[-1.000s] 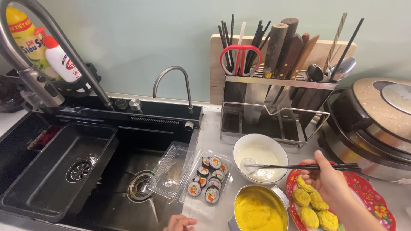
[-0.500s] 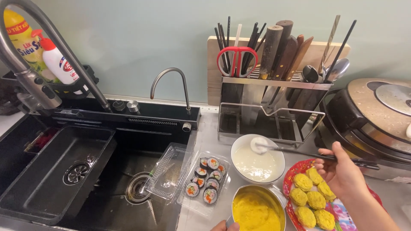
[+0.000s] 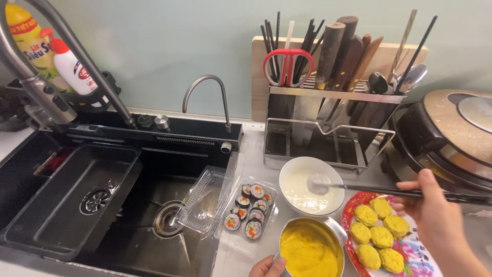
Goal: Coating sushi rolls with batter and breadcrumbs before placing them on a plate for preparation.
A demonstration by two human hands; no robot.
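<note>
There is just the one view, taken from the person's head, looking down and forward across the counter toward the pale green wall (image 3: 154,51) from close in. The right hand (image 3: 435,215) enters at the lower right edge and the left hand (image 3: 267,268) barely shows at the bottom edge. The black sink (image 3: 77,205) fills the frame left of both.
</note>
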